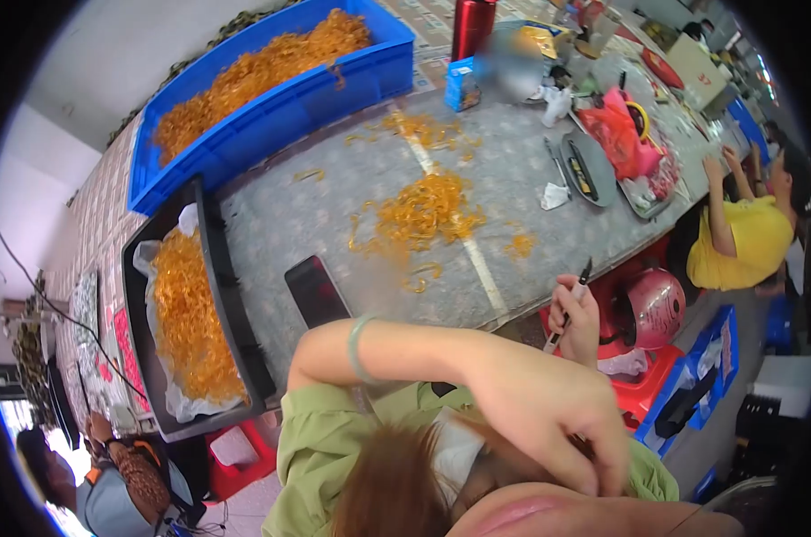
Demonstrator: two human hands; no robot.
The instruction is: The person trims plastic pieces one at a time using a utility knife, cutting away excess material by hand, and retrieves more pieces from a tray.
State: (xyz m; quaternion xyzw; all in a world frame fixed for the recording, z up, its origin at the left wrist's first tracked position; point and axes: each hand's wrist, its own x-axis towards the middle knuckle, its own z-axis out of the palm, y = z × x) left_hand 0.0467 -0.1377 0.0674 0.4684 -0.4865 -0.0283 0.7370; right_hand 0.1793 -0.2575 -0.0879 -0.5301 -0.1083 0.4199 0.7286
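My right hand (577, 320) is closed round a slim white pen-like tool (568, 324) with a dark tip, at the table's near edge. My left forearm, with a pale green bangle (358, 351), crosses in front of my chest. At its end my left hand (557, 421) has its fingers curled near my right upper arm; what they grip, if anything, is hidden. On the grey table top (307, 210) lies a loose pile of shiny orange strips (428, 213), beyond both hands. A dark phone (317, 292) rests close to my left elbow.
A blue crate (307, 103) and a black tray (235, 327) hold more orange strips. A red bottle (472, 31), a grey dish (602, 170) and a red bag (607, 134) stand farther back. A pink helmet (654, 309) sits right; people sit at both sides.
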